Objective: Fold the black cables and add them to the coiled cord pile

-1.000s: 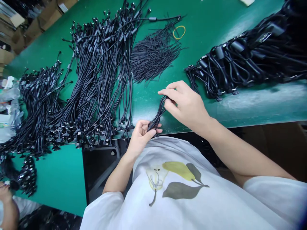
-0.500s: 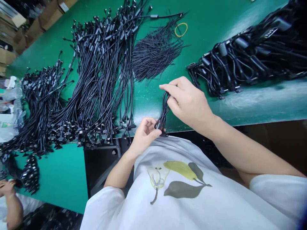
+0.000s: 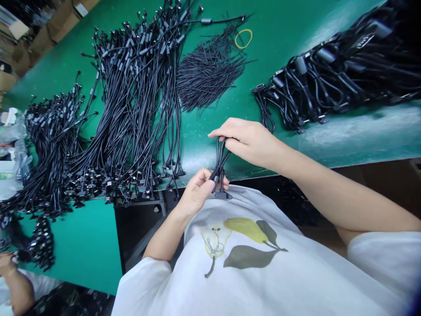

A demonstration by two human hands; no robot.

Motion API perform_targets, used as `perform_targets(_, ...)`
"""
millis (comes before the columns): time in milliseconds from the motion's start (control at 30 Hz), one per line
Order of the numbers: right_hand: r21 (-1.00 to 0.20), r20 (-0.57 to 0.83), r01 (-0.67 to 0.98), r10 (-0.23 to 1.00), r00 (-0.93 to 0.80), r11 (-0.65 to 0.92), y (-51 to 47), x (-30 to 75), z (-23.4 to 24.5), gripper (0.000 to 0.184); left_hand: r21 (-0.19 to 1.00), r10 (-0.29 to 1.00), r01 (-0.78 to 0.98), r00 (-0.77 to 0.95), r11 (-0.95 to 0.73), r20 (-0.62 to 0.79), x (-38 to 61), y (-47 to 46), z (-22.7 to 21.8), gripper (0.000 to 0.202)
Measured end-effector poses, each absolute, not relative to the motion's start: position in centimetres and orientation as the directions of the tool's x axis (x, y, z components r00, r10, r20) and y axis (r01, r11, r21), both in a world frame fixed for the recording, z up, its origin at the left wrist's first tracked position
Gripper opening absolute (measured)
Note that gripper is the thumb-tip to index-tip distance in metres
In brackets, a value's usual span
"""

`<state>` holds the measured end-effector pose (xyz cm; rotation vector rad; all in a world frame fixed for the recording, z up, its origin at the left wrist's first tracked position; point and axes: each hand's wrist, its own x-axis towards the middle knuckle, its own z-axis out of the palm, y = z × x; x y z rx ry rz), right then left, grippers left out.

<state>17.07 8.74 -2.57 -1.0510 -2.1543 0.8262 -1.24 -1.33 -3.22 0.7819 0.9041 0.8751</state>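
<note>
A folded black cable (image 3: 221,161) hangs between my two hands at the table's front edge. My left hand (image 3: 196,192) is closed on its lower end, where a dark connector (image 3: 221,194) sticks out below the fingers. At the top of the bundle, my right hand (image 3: 247,139) pinches the looped bend between thumb and fingers. The strands are gathered tightly near their middle. Beyond my hands lies a pile of short black ties (image 3: 207,79), with a yellow rubber band (image 3: 244,38) beside it.
Loose black cables (image 3: 138,96) spread in a large heap to the left on the green table (image 3: 283,26). Bundled cables (image 3: 342,74) are stacked at the right. Another person's hand (image 3: 7,263) shows at lower left, near cardboard boxes (image 3: 62,22) farther back.
My right hand has moved slightly down and left with the loop, its wrist turned flatter. The connector below my left hand now shows more fully. The view has shifted a little.
</note>
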Motion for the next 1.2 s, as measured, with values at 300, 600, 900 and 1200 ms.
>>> perform_targets(300, -0.910, -0.017, 0.259, 0.594, -0.804, 0.324, 9.2, 20.2, -0.3, 0.028, 0.753, 0.791, -0.333, 0.473, 0.568, -0.388, -2.4, -3.3, -2.5, 0.045)
perform_targets(600, -0.256, 0.333, 0.490, 0.551, -0.765, 0.834, 5.6, 18.9, -2.0, 0.035, 0.659, 0.770, -0.404, 0.397, 0.635, -0.499, -2.0, -1.9, -3.0, 0.044)
perform_targets(900, -0.303, 0.082, 0.667, 0.716, -0.693, 0.681, 4.4, 18.1, -4.1, 0.024, 0.981, 0.957, 0.128, 0.234, 0.147, -0.173, -3.6, -0.7, -1.8, 0.048)
perform_targets(1200, -0.825, -0.033, 0.446, 0.758, -0.651, 0.348, 3.8, 16.4, -1.4, 0.033, 0.603, 0.867, 0.631, 0.273, -0.489, 0.417, -4.3, 0.9, 0.1, 0.036)
